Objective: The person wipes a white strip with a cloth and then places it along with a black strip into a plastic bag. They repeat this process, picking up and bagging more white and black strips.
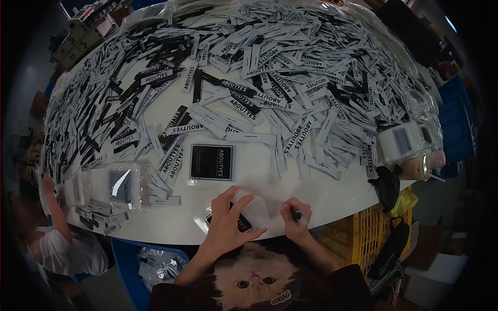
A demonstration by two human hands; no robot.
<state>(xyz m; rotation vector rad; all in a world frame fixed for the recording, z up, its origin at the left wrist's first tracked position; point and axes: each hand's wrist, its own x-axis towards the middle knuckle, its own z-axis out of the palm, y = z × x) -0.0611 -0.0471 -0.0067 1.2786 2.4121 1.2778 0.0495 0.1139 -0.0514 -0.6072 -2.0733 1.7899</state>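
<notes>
My left hand is curved over a clear plastic pouch with a black "ABOUTYES" panel at the table's near edge. Its fingers grip the pouch beside a raised whitish flap. To the right, my right hand is closed around small black-and-white stick packets, mostly hidden by the fingers. Just beyond my left hand, another pouch with a black "ABOUTYES" face lies flat on the white table.
Loose stick packets cover the table's far part. Wrapped pouch stacks lie at left and right. A cup stands by the right edge, above a yellow crate. A blue bin is below left; another person's arm is at far left.
</notes>
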